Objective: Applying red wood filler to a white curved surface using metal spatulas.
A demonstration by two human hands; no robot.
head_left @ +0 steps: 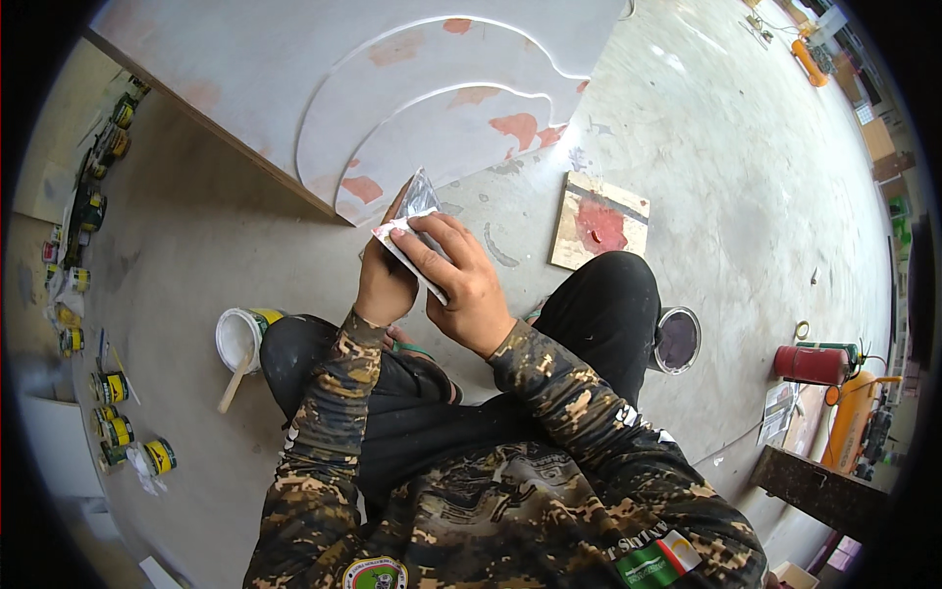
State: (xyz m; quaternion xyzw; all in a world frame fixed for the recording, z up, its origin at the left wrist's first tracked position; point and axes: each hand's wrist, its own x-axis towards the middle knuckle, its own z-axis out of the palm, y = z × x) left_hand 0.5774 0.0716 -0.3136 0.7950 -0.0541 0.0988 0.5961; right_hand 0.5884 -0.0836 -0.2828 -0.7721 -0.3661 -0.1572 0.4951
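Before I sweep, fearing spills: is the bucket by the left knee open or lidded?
Open: no lid covers the bucket, and its white inside shows.

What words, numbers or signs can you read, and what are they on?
I won't copy writing out, but it's here:
Camouflage shirt: white lettering.
Flag patch: small print, too blurred.
Round badge: small lettering along its rim.
Yellow-black cans: too small to read.
Held silvery thing: none I can see.
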